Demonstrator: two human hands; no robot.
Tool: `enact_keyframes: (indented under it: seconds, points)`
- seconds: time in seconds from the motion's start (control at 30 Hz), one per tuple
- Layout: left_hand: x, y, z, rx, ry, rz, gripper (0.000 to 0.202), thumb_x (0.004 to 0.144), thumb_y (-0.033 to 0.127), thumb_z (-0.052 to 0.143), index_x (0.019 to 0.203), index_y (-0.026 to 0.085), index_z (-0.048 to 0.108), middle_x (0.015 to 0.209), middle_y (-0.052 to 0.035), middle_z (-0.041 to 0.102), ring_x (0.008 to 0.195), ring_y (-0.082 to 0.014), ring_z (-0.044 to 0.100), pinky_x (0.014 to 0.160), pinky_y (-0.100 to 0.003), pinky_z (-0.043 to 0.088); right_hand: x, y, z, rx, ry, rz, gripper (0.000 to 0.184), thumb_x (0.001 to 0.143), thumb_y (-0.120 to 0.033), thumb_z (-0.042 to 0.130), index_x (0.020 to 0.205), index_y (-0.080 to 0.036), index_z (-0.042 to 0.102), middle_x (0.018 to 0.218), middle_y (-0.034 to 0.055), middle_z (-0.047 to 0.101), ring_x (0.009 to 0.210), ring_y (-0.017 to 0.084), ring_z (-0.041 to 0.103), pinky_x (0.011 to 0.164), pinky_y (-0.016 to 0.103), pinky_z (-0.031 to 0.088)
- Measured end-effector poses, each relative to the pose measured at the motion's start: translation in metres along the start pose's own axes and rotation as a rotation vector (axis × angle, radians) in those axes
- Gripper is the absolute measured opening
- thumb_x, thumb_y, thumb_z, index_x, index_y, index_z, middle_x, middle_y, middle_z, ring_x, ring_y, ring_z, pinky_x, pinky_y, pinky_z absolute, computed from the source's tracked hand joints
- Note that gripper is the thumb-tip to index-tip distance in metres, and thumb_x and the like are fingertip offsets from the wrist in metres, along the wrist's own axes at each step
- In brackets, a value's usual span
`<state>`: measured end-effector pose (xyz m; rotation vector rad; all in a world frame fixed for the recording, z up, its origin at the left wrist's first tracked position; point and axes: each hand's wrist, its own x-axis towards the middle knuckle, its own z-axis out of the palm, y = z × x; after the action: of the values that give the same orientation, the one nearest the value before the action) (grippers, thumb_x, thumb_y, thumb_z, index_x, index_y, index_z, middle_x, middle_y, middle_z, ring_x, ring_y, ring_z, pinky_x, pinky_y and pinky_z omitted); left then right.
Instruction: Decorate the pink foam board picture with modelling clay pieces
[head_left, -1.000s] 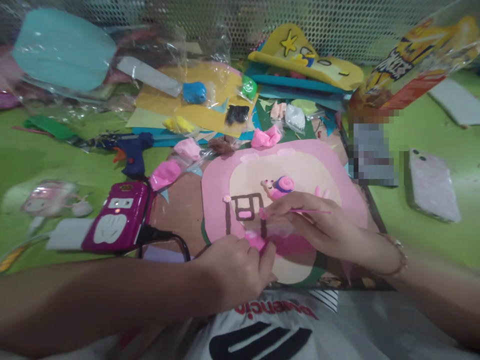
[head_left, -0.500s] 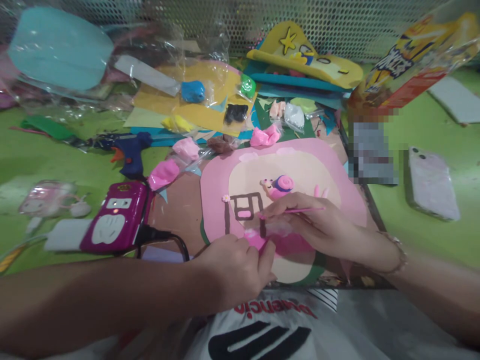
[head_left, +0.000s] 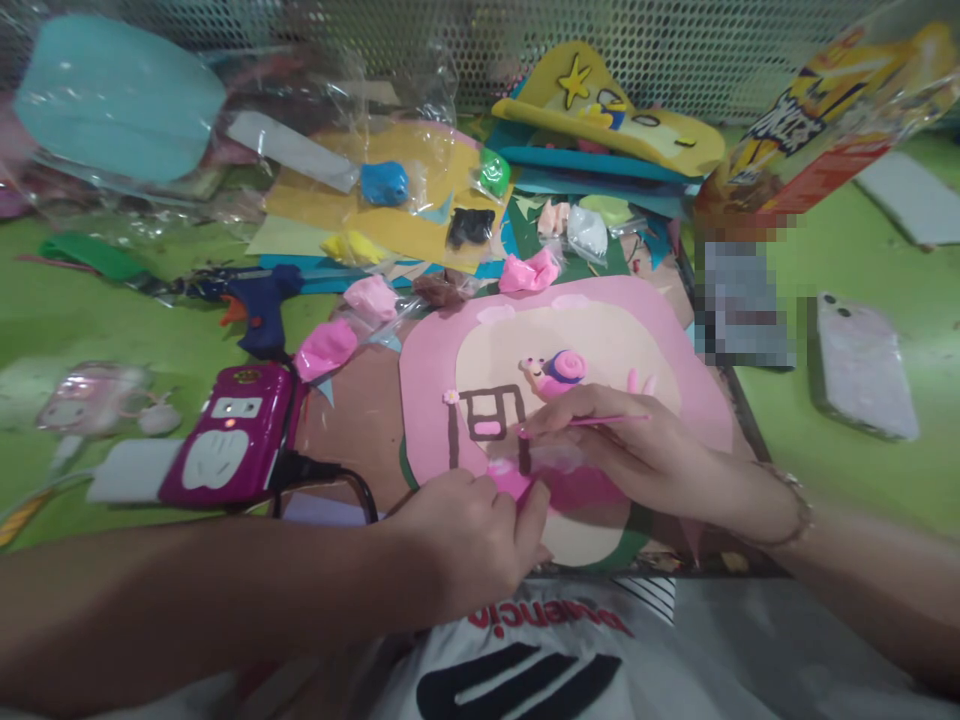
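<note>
In my right hand (head_left: pixel 637 450) is a thin pink stick (head_left: pixel 607 420), pinched between the fingers; its tip touches a brown clay line near a small window shape. My left hand (head_left: pixel 472 530) is curled over the lower part of the pink and cream craft board (head_left: pixel 427 350), beside bright pink clay (head_left: pixel 511 480). Whatever its fingers hold, if anything, is hidden. A pink clay snail (head_left: pixel 562 374) with a blue-edged shell sits just above my right hand. A small white flower (head_left: pixel 451 397) tops the left brown post.
Bagged clay lumps, such as a bright pink one (head_left: pixel 328 346), lie behind the board. To the left are a blue glue gun (head_left: pixel 259 310) and a magenta power box (head_left: pixel 232 440) with cables. A phone (head_left: pixel 864 366) and a snack bag (head_left: pixel 810 130) are at the right.
</note>
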<state>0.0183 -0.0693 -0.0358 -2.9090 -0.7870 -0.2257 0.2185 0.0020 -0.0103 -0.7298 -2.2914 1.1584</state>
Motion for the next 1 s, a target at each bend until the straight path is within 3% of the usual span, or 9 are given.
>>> enact_keyframes:
  seconds: [0.23, 0.6, 1.0]
  points:
    - [-0.0008, 0.0004, -0.0013, -0.001, -0.001, 0.001, 0.042, 0.092, 0.033, 0.040, 0.112, -0.001, 0.053, 0.059, -0.0060, 0.062, 0.050, -0.0200, 0.059, 0.039, -0.034, 0.045, 0.0003, 0.0003, -0.0005, -0.021, -0.008, -0.008, 0.022, 0.090, -0.008, 0.041, 0.103, -0.021, 0.052, 0.103, 0.0021, 0.067, 0.101, 0.012, 0.063, 0.085, 0.024, 0.051]
    - [0.0006, 0.0006, -0.0010, 0.003, -0.003, -0.001, 0.042, 0.091, 0.034, 0.042, 0.111, -0.001, 0.055, 0.057, -0.0054, 0.061, 0.048, -0.0198, 0.059, 0.038, -0.033, 0.045, -0.0002, 0.0027, 0.0034, 0.092, 0.046, 0.058, 0.015, 0.091, -0.015, 0.044, 0.101, -0.022, 0.054, 0.101, 0.0027, 0.067, 0.095, 0.014, 0.065, 0.081, 0.027, 0.053]
    - [0.0000, 0.0005, -0.0032, 0.009, -0.014, -0.002, 0.043, 0.091, 0.035, 0.042, 0.111, 0.000, 0.056, 0.057, -0.0059, 0.061, 0.048, -0.0195, 0.059, 0.039, -0.032, 0.045, 0.0018, 0.0003, 0.0008, 0.095, -0.003, 0.057, 0.020, 0.090, -0.012, 0.043, 0.100, -0.024, 0.055, 0.103, 0.0002, 0.068, 0.099, 0.012, 0.064, 0.089, 0.028, 0.050]
